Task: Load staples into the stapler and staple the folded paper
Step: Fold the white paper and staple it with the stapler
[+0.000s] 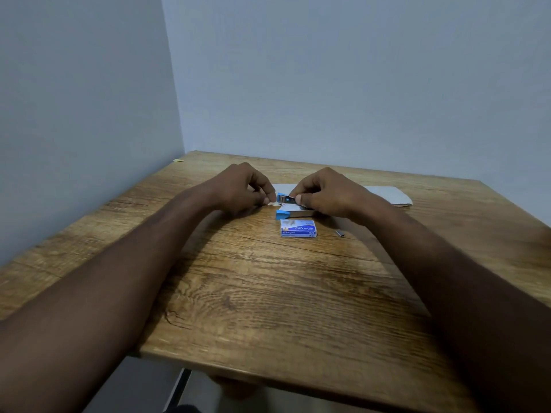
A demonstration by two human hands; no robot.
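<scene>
**Head view.** Counts: 2 hands, 1 stapler, 1 box, 1 loose strip, 1 paper.

- **R hand** [325, 195]: grips the stapler [284, 199] w/ curled fingers & thumb.
- **Stapler:** hinged open. The blue top is raised, the metal channel faces the L hand, and the blue-tipped base sits below. Whether the base rests on the tabletop cannot be told.
- **L hand** [243, 189]: fingers curled, thumb & forefinger tips pressed together right at the stapler's front end. Whether they pinch anything is too small to tell.
- **Hands together:** close, almost touching, w/ the stapler between them. Both forearms are bare and reach in from the lower corners.
- **Box** [298, 228]: blue-white staple box, flat on the table just nearer the viewer than the stapler, apart from both hands.
- **Strip** [340, 233]: short grey staple strip, right of the box, untouched.
- **Paper** [390, 195]: pale folded sheet, flat behind the hands, partly hidden by the R hand.
- **Surface:** wood-grain table [268, 293], set into a corner.
- **Room:** 2 plain pale blue-grey walls [328, 70] meet left of centre. A tiny yellow scrap [179, 160] lies at the table's far left edge by the wall.
</scene>
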